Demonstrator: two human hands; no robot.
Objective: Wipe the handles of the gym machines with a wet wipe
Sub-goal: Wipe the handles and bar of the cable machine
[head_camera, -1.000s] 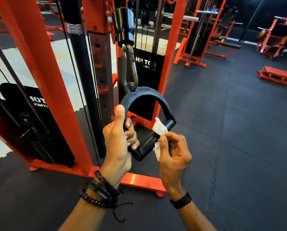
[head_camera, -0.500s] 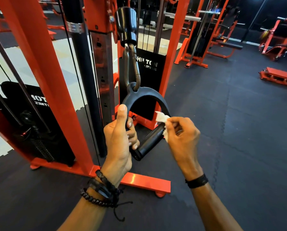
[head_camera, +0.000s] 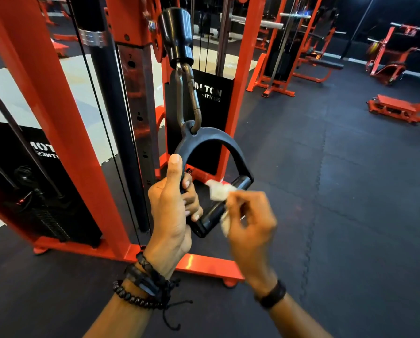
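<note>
The left hand [head_camera: 171,213] grips the near side of a black D-shaped stirrup handle [head_camera: 213,172], thumb pointing up along the strap, fingers curled round it. The handle hangs from a dull metal carabiner [head_camera: 190,98] on an orange steel cable machine [head_camera: 57,132]. The blurred right hand [head_camera: 250,223] seems to pinch a crumpled white wet wipe [head_camera: 218,191] against the handle's black bar. A black panel [head_camera: 211,93] behind reads partly "TON" and "FITNESS"

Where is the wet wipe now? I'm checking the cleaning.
Head view, centre: the wet wipe lies against the black handle bar, pinched by the right hand, right of the left hand.
</note>
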